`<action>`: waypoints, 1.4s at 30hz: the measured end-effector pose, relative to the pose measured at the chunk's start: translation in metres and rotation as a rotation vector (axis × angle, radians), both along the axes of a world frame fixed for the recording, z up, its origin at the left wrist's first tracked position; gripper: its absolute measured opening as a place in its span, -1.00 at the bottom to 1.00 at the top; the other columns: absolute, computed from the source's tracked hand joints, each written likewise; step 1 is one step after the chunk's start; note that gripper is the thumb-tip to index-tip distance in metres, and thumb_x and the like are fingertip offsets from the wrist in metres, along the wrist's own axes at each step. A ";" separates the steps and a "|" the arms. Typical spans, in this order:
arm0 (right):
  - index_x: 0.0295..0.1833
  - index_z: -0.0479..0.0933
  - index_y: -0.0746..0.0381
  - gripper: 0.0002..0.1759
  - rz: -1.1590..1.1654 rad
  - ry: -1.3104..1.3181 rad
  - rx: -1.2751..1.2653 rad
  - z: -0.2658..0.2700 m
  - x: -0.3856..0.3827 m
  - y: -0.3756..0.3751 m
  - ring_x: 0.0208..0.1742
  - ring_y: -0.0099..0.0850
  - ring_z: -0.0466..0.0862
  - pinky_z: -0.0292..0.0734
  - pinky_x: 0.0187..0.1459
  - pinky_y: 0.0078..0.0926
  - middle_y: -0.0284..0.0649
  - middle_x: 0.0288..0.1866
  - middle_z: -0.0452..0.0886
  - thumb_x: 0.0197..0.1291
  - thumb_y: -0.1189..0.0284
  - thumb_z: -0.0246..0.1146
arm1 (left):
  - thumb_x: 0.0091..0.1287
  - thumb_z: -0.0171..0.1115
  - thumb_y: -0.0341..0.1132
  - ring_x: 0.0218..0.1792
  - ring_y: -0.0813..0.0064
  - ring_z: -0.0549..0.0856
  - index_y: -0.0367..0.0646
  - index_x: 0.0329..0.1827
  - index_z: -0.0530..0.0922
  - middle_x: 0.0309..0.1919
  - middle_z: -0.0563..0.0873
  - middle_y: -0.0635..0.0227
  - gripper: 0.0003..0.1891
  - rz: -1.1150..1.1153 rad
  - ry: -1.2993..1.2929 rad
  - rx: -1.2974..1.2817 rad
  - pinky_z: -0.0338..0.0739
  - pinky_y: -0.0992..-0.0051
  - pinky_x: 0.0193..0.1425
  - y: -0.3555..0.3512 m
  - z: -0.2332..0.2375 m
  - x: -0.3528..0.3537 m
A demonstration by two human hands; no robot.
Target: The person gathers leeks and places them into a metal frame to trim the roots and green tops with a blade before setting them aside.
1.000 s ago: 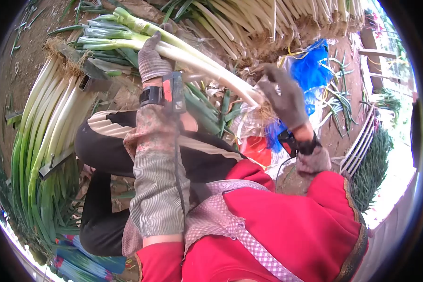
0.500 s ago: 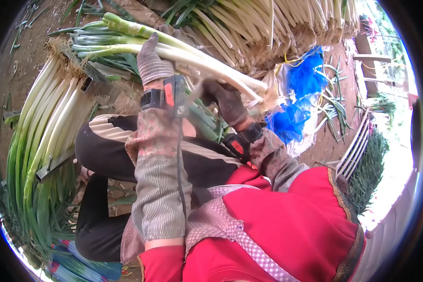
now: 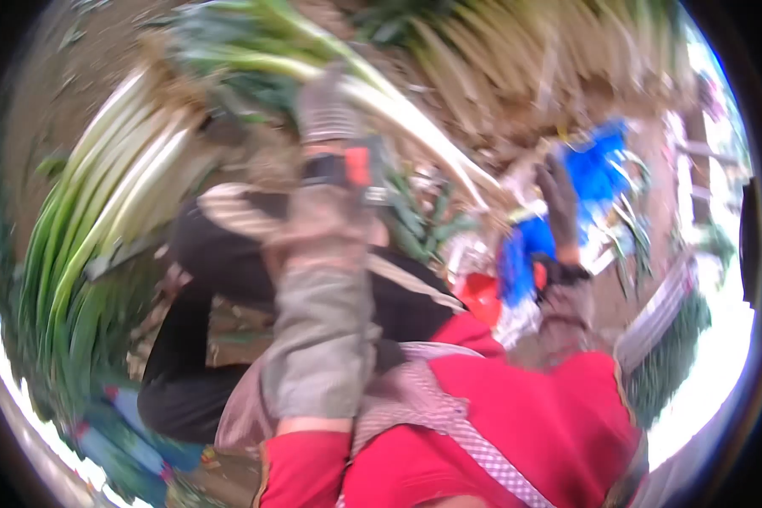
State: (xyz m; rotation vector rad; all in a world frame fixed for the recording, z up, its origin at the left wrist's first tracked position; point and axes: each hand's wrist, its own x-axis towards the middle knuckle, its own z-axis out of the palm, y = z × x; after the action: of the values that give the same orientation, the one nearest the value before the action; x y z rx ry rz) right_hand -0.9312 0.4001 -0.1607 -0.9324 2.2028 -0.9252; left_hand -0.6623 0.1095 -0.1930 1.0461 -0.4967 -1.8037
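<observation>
Closed tight, in a grey knit glove, around a bundle of long green onions with white stalks (image 3: 402,114): that for the fingers (image 3: 323,91) of the left hand (image 3: 326,110). Stalks slanting from up-left of those fingers, through the grip, then down and to the right toward the right hand (image 3: 559,195).

Spread wide there, in a dark grey glove, fingertips pointing up, holding nothing. Just beside the root end of the bundle; touching or apart, cannot tell through the blur.

Strapped directly under the left fingers, at the wrist, a black wristband with an orange-red block (image 3: 347,168). Under the right fingers, a second black wrist strap (image 3: 560,273).

Behind the right fingers, a crumpled blue plastic sheet (image 3: 599,165); lower down and to their left, a red plastic patch (image 3: 483,296).

Well to the left of the left fingers, a laid-out row of green onions (image 3: 102,212), white ends uppermost. Above both hands, a blurred stack of pale stalks (image 3: 516,59).

Beneath the left forearm, black trousers with a cream stripe (image 3: 220,254); nearest of all, a red apron (image 3: 525,423).
</observation>
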 end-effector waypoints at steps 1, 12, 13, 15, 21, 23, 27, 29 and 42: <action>0.55 0.30 0.34 -0.23 0.057 -0.072 -0.047 0.044 0.033 -0.032 0.34 -0.23 0.59 0.48 0.34 -0.31 -0.01 0.32 0.58 0.39 0.17 0.34 | 0.36 0.41 -0.29 -0.33 0.39 0.66 -0.25 -0.13 0.63 -0.36 0.66 0.30 -0.79 -0.057 -0.101 -0.057 0.62 0.37 -0.09 0.000 -0.011 0.001; 0.07 0.50 0.35 -0.64 0.478 0.002 0.227 0.056 0.136 -0.030 -0.43 0.00 0.57 0.50 -0.32 -0.08 0.05 -0.41 0.58 0.16 0.46 0.21 | 0.40 0.33 -0.28 -0.38 0.10 0.77 -0.34 0.08 0.53 -0.27 0.73 0.06 -0.66 -0.014 0.367 0.350 0.78 0.13 -0.29 0.017 -0.012 -0.021; 0.06 0.50 0.36 -0.66 0.450 -0.023 0.266 0.044 0.115 -0.003 -0.49 -0.09 0.55 0.47 -0.38 -0.14 -0.01 -0.47 0.55 0.17 0.48 0.23 | 0.37 0.38 -0.26 -0.37 0.10 0.77 -0.34 0.10 0.52 -0.27 0.73 0.08 -0.61 -0.010 0.446 0.296 0.79 0.15 -0.28 0.018 -0.011 -0.025; -0.01 0.49 0.37 -0.74 0.465 0.016 0.137 0.078 0.125 0.012 -0.46 -0.24 0.61 0.51 -0.37 -0.23 -0.05 -0.48 0.56 0.22 0.50 0.26 | 0.25 0.53 -0.20 -0.24 0.11 0.78 -0.30 0.16 0.51 -0.22 0.73 0.11 -0.47 0.041 0.575 0.123 0.79 0.12 -0.17 0.012 -0.017 -0.029; 0.05 0.50 0.35 -0.75 0.453 0.257 0.044 0.062 0.115 0.036 -0.39 -0.10 0.65 0.55 -0.30 -0.21 0.03 -0.35 0.61 0.28 0.53 0.23 | 0.48 0.26 -0.18 0.23 0.41 0.63 -0.04 0.29 0.62 0.19 0.70 0.21 -0.63 0.223 0.499 -0.539 0.47 0.39 0.40 -0.037 0.102 0.055; 0.06 0.50 0.34 -0.75 0.508 0.305 -0.062 0.055 0.128 -0.001 -0.34 -0.05 0.67 0.56 -0.28 -0.18 0.05 -0.30 0.62 0.29 0.53 0.25 | 0.47 0.27 -0.13 0.23 0.34 0.63 -0.05 0.33 0.58 0.20 0.68 0.17 -0.58 0.184 0.488 -0.602 0.48 0.31 0.38 -0.047 0.171 0.127; 0.44 0.42 0.31 -0.37 0.744 0.437 -0.447 0.075 0.198 -0.151 -0.02 0.12 0.72 0.64 0.01 -0.10 0.17 0.05 0.69 0.23 0.56 0.31 | 0.45 0.28 -0.02 0.24 0.21 0.63 -0.07 0.39 0.50 0.23 0.65 0.09 -0.47 0.280 0.212 -0.782 0.50 0.17 0.33 -0.031 0.279 0.294; 0.34 0.49 0.18 -0.42 0.835 0.507 -0.716 0.110 0.267 -0.229 0.01 0.05 0.72 0.64 0.00 -0.10 0.03 0.04 0.71 0.15 0.57 0.33 | 0.44 0.28 0.03 0.24 0.14 0.63 -0.08 0.42 0.46 0.24 0.64 0.04 -0.41 0.370 0.010 -0.812 0.52 0.09 0.31 -0.006 0.317 0.381; 0.18 0.51 0.04 -0.59 1.150 0.973 -0.426 0.003 0.433 -0.412 0.16 -0.14 0.66 0.53 0.09 -0.06 -0.14 0.05 0.66 0.18 0.43 0.29 | 0.35 0.38 -0.31 -0.04 0.21 0.79 0.02 0.06 0.71 -0.03 0.81 0.29 -0.76 0.569 -1.986 -0.686 0.66 0.23 0.02 0.053 0.164 0.532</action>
State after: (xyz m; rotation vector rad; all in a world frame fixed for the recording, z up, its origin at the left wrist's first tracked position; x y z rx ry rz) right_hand -0.4979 -0.0116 -0.1575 -2.8500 1.4955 -0.3343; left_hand -0.1302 0.1622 -0.0293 1.8388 -1.5252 0.4443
